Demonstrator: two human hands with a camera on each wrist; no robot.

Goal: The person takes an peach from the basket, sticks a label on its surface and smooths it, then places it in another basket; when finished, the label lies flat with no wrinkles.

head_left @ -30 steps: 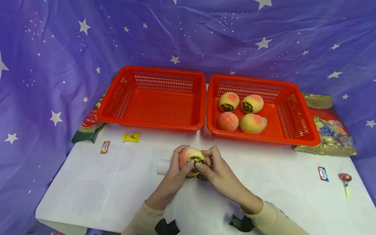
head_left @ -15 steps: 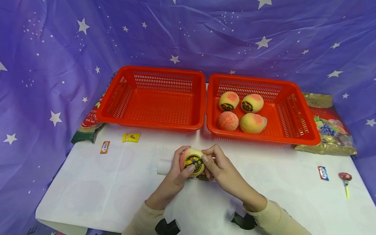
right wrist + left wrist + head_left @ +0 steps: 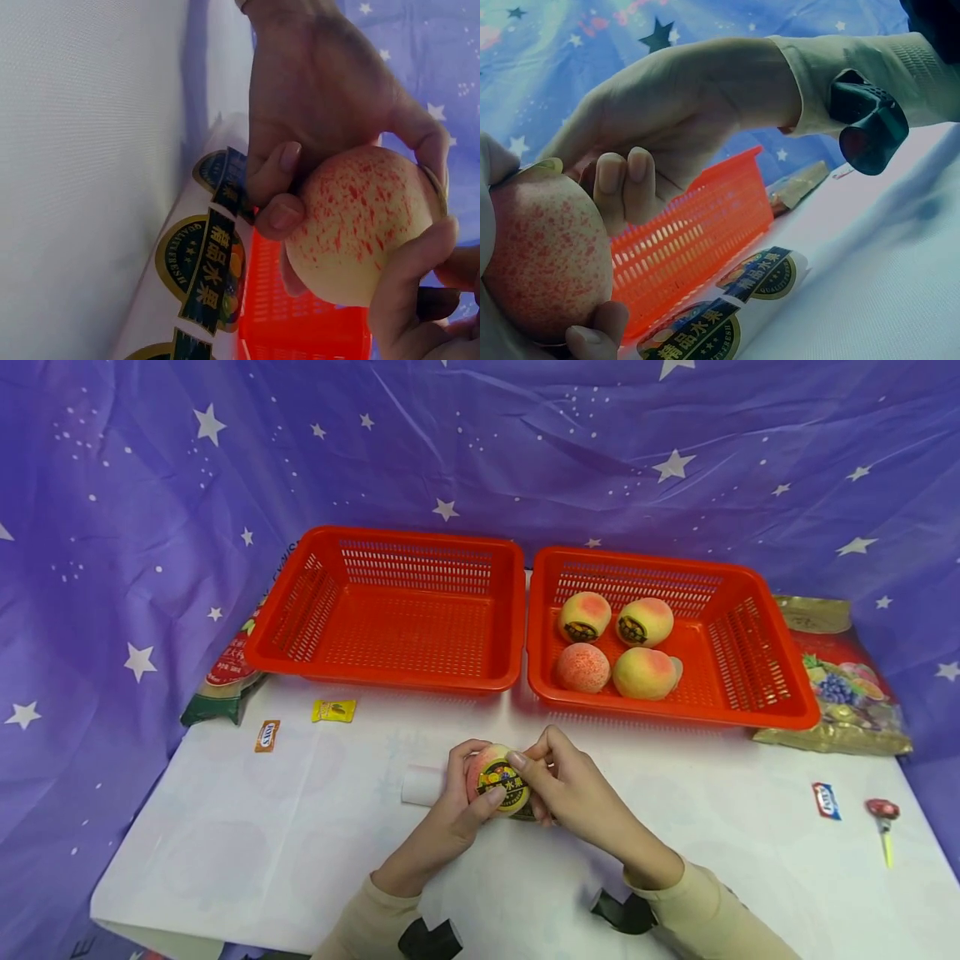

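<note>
My left hand grips a peach, its fingers wrapped around the far side and its thumb on the front. A round black-and-yellow fruit sticker sits on the peach's upper face. With thumb and curled forefinger, my right hand pinches the sticker's right edge, which stands slightly off the skin in the left wrist view. Red speckles cover the peach's underside in both wrist views. Beneath the hands lies a white roll of stickers, mostly hidden in the head view.
A red basket stands at the back left. Beside it, another red basket contains several peaches. Wrapped candies and a lollipop lie on the white table. Packaged bags flank the baskets.
My right thumb has moved from the sticker's middle to its upper right edge. The peach has shifted slightly right and turned, showing more of the sticker's face.
</note>
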